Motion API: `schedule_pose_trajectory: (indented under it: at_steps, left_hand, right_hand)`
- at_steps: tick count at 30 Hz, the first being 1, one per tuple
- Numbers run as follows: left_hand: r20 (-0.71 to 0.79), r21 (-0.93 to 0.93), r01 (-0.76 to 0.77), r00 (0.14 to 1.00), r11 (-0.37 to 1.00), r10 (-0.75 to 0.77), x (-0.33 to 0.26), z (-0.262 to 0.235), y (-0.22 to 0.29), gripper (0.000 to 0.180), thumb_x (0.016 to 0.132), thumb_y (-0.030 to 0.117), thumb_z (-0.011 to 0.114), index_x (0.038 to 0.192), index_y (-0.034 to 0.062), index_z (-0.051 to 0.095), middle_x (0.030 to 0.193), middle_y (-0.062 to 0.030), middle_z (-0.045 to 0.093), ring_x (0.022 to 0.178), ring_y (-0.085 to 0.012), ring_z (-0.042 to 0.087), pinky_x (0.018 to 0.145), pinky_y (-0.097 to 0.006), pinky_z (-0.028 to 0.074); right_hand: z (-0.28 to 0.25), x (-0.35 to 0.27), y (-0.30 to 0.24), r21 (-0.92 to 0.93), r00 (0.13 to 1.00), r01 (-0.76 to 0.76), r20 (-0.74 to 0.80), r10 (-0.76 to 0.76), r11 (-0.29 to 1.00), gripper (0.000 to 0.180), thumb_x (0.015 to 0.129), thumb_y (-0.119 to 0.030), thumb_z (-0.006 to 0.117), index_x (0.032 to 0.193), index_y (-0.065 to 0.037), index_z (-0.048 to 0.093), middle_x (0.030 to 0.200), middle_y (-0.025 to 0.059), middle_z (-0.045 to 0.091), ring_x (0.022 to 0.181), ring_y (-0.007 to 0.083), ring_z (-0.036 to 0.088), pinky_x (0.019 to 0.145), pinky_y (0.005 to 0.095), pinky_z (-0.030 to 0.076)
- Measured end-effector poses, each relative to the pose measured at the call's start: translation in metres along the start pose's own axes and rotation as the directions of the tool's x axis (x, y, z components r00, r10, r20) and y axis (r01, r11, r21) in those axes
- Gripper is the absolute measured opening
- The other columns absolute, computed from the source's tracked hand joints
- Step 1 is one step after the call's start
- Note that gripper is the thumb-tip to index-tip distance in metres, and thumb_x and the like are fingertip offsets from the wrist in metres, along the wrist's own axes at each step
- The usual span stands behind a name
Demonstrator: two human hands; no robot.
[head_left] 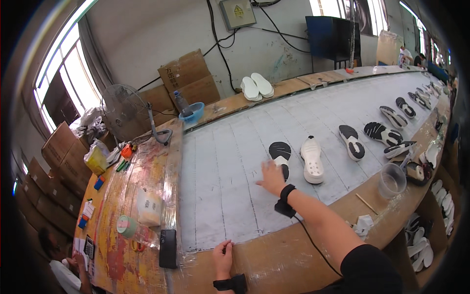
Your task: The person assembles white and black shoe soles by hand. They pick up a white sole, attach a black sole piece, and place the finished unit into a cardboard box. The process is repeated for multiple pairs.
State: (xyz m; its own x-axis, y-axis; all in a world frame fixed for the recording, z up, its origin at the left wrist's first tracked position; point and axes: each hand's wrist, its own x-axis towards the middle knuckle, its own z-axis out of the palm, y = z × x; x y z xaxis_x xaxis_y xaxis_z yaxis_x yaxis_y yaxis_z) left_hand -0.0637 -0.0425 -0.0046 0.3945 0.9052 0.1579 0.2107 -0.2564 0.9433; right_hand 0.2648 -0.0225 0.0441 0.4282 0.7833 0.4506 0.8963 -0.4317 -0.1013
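My right hand (pixel 272 178) reaches over the pale belt with its fingers spread. It is at the left edge of a black-and-white shoe sole (pixel 280 151) and hides part of it; whether the fingers touch the sole I cannot tell. Just right of that lies a white sole (pixel 312 161) with small holes near its heel. My left hand (pixel 223 257) rests at the belt's near edge, fingers curled in and nothing visible in them. Both wrists wear black straps, and a cable hangs from the right one. Farther right is another black-and-white sole (pixel 351 142).
More soles (pixel 382 133) line the belt (pixel 230 191) toward the far right. A clear plastic cup (pixel 392 180) and a wooden stick (pixel 366 203) lie on the near ledge. Leftward, a bottle (pixel 134 230), a phone (pixel 168 249) and a fan (pixel 125 110) occupy the table. Another person (pixel 68 269) sits lower left.
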Motion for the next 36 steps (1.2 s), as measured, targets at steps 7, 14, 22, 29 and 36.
schedule_pose_trajectory:
  at_steps: [7, 14, 22, 29, 36]
  left_hand:
    - [-0.033, 0.037, -0.004, 0.999, 0.999, 0.005, 0.000, 0.003, 0.004, 0.015, 0.081, 0.010, 0.057, 0.089, -0.0002, 0.063, 0.081, -0.0088, 0.065, 0.078, -0.0170, 0.059, 0.074, -0.028, 0.044]
    - [-0.033, -0.024, -0.039, 0.999, 0.999, 0.038, 0.006, 0.011, -0.008, 0.016, 0.081, 0.010, 0.057, 0.090, -0.0016, 0.063, 0.079, -0.0098, 0.065, 0.074, -0.0165, 0.060, 0.070, -0.027, 0.046]
    - [-0.015, 0.084, -0.035, 0.999, 0.996, 0.037, -0.017, 0.001, 0.012, 0.014, 0.081, 0.010, 0.057, 0.091, 0.0021, 0.063, 0.095, -0.0091, 0.062, 0.077, -0.0130, 0.057, 0.069, -0.024, 0.045]
    - [0.151, -0.185, 0.163, 0.979, 0.969, -0.135, -0.026, -0.005, 0.025, 0.028, 0.086, 0.012, 0.051, 0.112, -0.0007, 0.052, 0.113, -0.0095, 0.055, 0.095, -0.0132, 0.052, 0.082, -0.026, 0.042]
    - [-0.125, -0.611, -0.174, 0.984, 0.773, 0.124, -0.002, 0.004, 0.179, 0.050, 0.093, 0.023, 0.041, 0.131, -0.0024, 0.022, 0.115, -0.0092, 0.047, 0.104, -0.0121, 0.044, 0.091, -0.026, 0.035]
  right_hand:
    - [-0.006, -0.017, 0.064, 0.361, 0.924, -0.377, 0.201, 0.324, 0.853, 0.076, 0.062, -0.032, 0.070, 0.120, 0.005, 0.037, 0.117, 0.0279, 0.045, 0.111, 0.0392, 0.043, 0.082, 0.0441, 0.043]
    - [-0.008, -0.047, 0.120, 0.520, 0.888, -0.326, -0.119, 0.444, 0.789, 0.055, 0.070, -0.017, 0.059, 0.118, 0.000, 0.042, 0.110, 0.0287, 0.049, 0.089, 0.0422, 0.054, 0.076, 0.0414, 0.046]
    - [-0.022, -0.034, 0.080, 0.192, 0.900, -0.427, -0.006, 0.436, 0.884, 0.048, 0.076, -0.018, 0.057, 0.115, 0.000, 0.037, 0.118, 0.0306, 0.042, 0.087, 0.0352, 0.058, 0.072, 0.0413, 0.048]
    - [-0.066, -0.070, 0.044, 0.882, 0.864, -0.471, 0.467, -0.190, 0.026, 0.037, 0.081, -0.016, 0.059, 0.114, -0.001, 0.054, 0.095, 0.0016, 0.061, 0.081, 0.0069, 0.054, 0.070, 0.0231, 0.044]
    - [-0.172, -0.187, -0.016, 0.954, 0.958, -0.080, 0.153, -0.241, 0.288, 0.037, 0.081, -0.010, 0.058, 0.117, -0.001, 0.050, 0.104, 0.0111, 0.058, 0.094, 0.0181, 0.055, 0.081, 0.0273, 0.043]
